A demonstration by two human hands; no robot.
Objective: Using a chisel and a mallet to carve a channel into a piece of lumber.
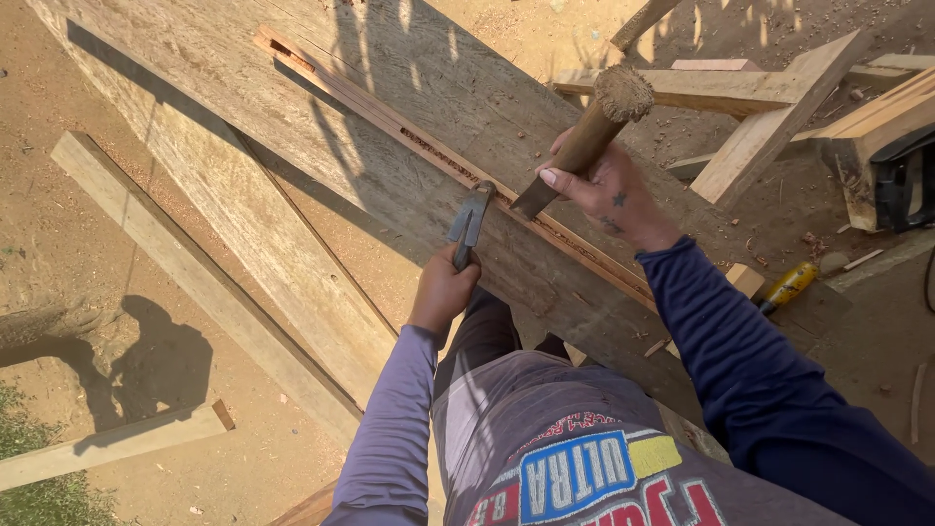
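Note:
My left hand grips the handle of a metal claw hammer, its head resting just left of the chisel blade. Higher up, my right hand is wrapped around a chisel with a thick wooden handle frayed at the top. The chisel leans, and its blade tip sits in a long narrow groove cut along a wide weathered plank. The plank runs diagonally from the upper left to under my legs.
A long timber beam lies on the sandy ground at the left, with a shorter piece below it. Stacked lumber and a dark power tool are at the right. Next to a small wood block lies a yellow-handled tool.

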